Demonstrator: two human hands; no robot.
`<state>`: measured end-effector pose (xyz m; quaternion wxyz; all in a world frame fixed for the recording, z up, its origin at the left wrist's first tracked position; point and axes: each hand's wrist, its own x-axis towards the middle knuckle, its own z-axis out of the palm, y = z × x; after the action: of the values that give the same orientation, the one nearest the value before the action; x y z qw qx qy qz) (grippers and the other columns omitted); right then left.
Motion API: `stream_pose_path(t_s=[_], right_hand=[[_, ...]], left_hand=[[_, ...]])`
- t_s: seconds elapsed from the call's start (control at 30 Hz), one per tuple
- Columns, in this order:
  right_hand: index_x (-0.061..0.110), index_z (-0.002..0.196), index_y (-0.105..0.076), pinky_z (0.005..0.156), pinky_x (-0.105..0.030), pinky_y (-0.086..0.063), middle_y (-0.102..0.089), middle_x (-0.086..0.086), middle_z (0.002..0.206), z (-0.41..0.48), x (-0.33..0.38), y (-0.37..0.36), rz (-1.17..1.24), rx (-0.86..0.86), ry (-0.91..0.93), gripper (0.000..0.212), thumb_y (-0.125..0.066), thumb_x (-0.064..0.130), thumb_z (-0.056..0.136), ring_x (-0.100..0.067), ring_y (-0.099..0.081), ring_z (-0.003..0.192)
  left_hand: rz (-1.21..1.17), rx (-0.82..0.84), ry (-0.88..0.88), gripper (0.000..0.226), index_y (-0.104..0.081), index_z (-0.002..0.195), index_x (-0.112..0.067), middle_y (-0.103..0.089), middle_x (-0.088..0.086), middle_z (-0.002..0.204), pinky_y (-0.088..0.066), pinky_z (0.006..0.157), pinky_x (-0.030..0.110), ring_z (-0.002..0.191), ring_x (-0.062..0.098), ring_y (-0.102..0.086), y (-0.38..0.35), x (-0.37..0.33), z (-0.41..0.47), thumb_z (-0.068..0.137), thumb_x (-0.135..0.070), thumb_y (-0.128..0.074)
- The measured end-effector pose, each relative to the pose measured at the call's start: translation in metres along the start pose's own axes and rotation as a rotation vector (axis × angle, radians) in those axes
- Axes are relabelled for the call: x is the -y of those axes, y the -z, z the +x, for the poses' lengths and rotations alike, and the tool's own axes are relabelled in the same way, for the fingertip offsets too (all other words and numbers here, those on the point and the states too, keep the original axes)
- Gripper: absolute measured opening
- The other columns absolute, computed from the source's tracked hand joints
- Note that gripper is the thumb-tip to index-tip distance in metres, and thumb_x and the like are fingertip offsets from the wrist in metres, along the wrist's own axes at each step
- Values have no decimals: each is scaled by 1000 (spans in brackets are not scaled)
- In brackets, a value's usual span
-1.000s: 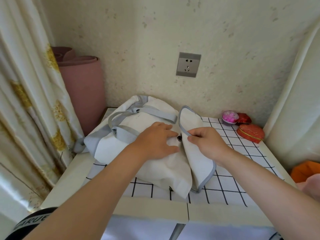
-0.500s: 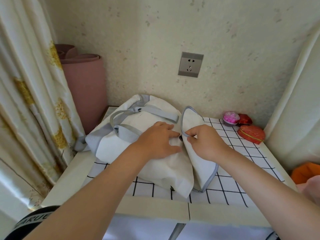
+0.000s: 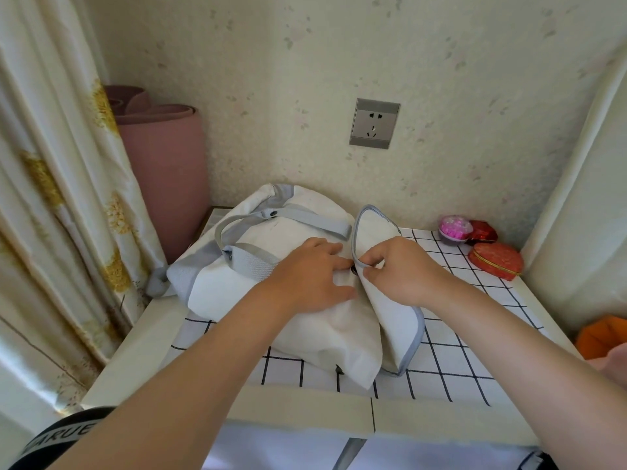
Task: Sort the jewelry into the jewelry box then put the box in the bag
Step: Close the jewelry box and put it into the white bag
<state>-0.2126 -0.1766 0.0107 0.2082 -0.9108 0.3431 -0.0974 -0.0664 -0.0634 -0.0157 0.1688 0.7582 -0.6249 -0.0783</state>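
Observation:
A white fabric bag [image 3: 298, 337] with grey straps lies on the checked table. My left hand [image 3: 310, 276] rests flat on the bag's front, fingers straight, beside a dark snap button [image 3: 355, 270]. My right hand [image 3: 398, 271] pinches the grey-trimmed edge of the bag's flap [image 3: 395, 320] and holds it up next to the snap. A red heart-shaped jewelry box [image 3: 496, 262] sits closed at the table's far right. Behind it stand a pink round box [image 3: 455, 227] and a small dark red box [image 3: 483, 232].
A white table [image 3: 475, 378] with a black grid cloth stands against the wall with a socket [image 3: 374, 123]. A rolled pink mat [image 3: 163, 157] and a curtain [image 3: 51, 198] are on the left. Orange cloth [image 3: 602, 334] lies at the right edge.
My right hand has lifted the flap edge slightly and drawn it in toward the snap. My left hand has stayed pressed on the bag.

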Motion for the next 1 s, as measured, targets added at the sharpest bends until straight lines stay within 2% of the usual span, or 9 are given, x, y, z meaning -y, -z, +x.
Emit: stream_pose_path(t_s=[0.07,0.13,0.4,0.5,0.57,0.67,0.77,0.87,1.0], right_hand=[[27,82,-74,60,-10,-46,-70,9,85,-2,0,-1,89,1,-16,10,-77,18,80,-2,-64,76],[35,86,-77,54,-7,-41,-71,14,81,-5,-3,-3,146,-16,-14,20,-78,16,78,0,-62,70],[22,107,-79,74,-10,-43,-75,9,105,-9,-10,-13,215,-84,-3,30,-65,3,88,-6,-65,97],[22,96,-81,62,-5,-39,-73,20,79,-10,-12,-15,341,-73,-38,23,-66,6,88,7,-62,75],[18,79,-79,59,-14,-43,-70,9,65,-11,-10,-16,377,-60,-26,15,-66,17,88,1,-59,61],[-2,87,-71,74,-39,-53,-70,-21,94,-9,-14,-13,534,-14,-59,38,-63,36,87,-22,-62,74],[21,99,-75,91,-19,-48,-66,5,110,-11,-24,-18,409,-82,53,10,-69,22,92,-7,-62,101],[19,146,-46,115,-18,-23,-36,12,147,-12,-27,-36,263,-109,213,61,-69,36,92,-3,-32,138],[30,159,-7,124,-51,-7,6,8,167,-6,-24,-56,86,30,175,79,-33,67,95,-14,8,154]], left_hand=[[1,-5,-3,59,-49,141,-39,-32,-6,158,-21,119,36,147,19,-16,-1,1,0,87,-59,-61],[0,-6,1,59,-49,142,-40,-32,-6,158,-21,119,36,147,18,-16,-1,1,0,87,-59,-61],[-68,-105,71,47,-60,134,-35,-43,-6,151,-26,112,31,142,14,-26,0,-11,2,90,-53,-60],[-36,-134,68,45,-67,126,-32,-51,-6,141,-33,105,30,136,16,-33,-1,-18,4,85,-51,-66],[-62,-108,61,42,-70,118,-35,-57,-11,131,-38,101,31,131,17,-37,0,-15,5,81,-55,-67],[-80,-67,29,33,-67,113,-38,-61,-15,117,-44,98,37,121,18,-43,3,-7,6,86,-51,-54],[-128,-75,66,34,-57,128,-32,-60,-8,125,-43,101,38,125,16,-44,4,-5,5,97,-32,-42],[-225,-73,120,39,-44,136,-37,-55,-4,134,-42,104,42,127,16,-45,4,-2,5,98,-40,-33],[-99,93,93,72,-17,155,-37,-18,-12,162,-15,122,38,150,9,-8,5,-6,-2,92,-63,-41]])
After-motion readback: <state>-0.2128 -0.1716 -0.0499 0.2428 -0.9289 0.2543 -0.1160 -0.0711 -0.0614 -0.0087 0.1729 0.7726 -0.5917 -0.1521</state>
